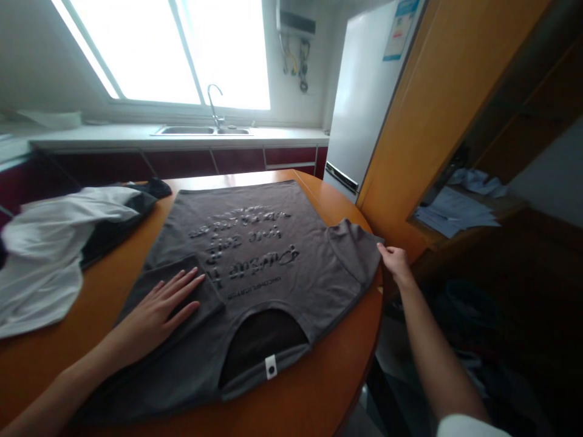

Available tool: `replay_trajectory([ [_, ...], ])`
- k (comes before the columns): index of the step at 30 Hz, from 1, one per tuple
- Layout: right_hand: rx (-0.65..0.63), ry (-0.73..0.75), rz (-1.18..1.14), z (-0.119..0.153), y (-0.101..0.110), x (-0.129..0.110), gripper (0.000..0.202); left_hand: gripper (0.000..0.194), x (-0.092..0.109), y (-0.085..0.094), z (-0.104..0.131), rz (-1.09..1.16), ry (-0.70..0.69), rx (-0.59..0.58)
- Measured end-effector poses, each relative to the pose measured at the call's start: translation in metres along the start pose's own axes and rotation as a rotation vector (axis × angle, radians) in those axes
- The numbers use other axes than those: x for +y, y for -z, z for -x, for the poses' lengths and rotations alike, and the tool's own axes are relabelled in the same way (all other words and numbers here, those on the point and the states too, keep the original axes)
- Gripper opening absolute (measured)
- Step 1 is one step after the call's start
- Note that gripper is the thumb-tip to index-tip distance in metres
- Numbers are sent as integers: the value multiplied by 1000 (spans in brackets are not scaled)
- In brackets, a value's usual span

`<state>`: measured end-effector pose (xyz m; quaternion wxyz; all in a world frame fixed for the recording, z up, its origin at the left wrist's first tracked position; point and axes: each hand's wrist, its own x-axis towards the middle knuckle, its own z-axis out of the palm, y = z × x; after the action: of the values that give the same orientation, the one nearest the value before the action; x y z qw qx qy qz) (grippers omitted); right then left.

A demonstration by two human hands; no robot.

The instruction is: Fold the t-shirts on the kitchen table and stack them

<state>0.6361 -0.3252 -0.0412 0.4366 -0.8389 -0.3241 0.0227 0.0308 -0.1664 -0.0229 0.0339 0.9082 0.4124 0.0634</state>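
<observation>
A dark grey T-shirt [291,267] with raised black lettering lies spread on the wooden table [364,340], its neckline and white label towards me. My left hand [166,306] rests flat on the sleeve at the left, fingers stretched out. At the right edge of the table, my right hand [394,261] pinches the end of the other sleeve [353,246] between thumb and fingers. That sleeve is pulled outward and shows some creases.
White and black clothes [64,230] are heaped on the table's left side. Behind stand a counter with a sink [186,130] and a fridge [364,91]. A wooden cabinet frame [437,79] rises at the right, with papers [455,209] on a shelf.
</observation>
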Motion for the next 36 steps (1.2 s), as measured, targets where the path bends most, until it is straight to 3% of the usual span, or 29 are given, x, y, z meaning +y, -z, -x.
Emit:
replay_trajectory([
  [5, 145, 65, -20, -6, 12, -28, 37, 64, -5, -5, -1, 2, -9, 6],
  [9, 261, 242, -72, 3, 30, -74, 35, 63, -3, -4, 0, -1, -17, 24],
  [12, 242, 360, -100, 22, 37, -117, 36, 62, -1, -2, 1, -9, -24, 16],
  [17, -21, 576, -199, 79, 22, -173, 36, 62, 0, 1, 2, -38, -39, 16],
  [20, -379, 728, -161, 109, 11, -190, 35, 62, -1, 0, 2, -31, -50, 47],
  [22, -564, 750, -153, 113, 8, -193, 33, 64, -3, -2, 2, -10, -60, 61],
  [23, -587, 738, -167, 108, 7, -193, 32, 65, -4, -3, 2, 2, -64, 63],
  [25, -516, 689, -201, 86, 4, -189, 30, 66, -6, -4, 1, 21, -69, 63],
  [27, -417, 629, -212, 53, -2, -182, 29, 67, -6, -4, 2, 30, -70, 64],
  [31, -364, 514, -173, -13, -31, -165, 26, 68, 0, 3, 3, 60, -71, 78],
  [36, -419, 522, -102, -41, -70, -162, 22, 63, 12, 23, 3, 128, -134, 160],
])
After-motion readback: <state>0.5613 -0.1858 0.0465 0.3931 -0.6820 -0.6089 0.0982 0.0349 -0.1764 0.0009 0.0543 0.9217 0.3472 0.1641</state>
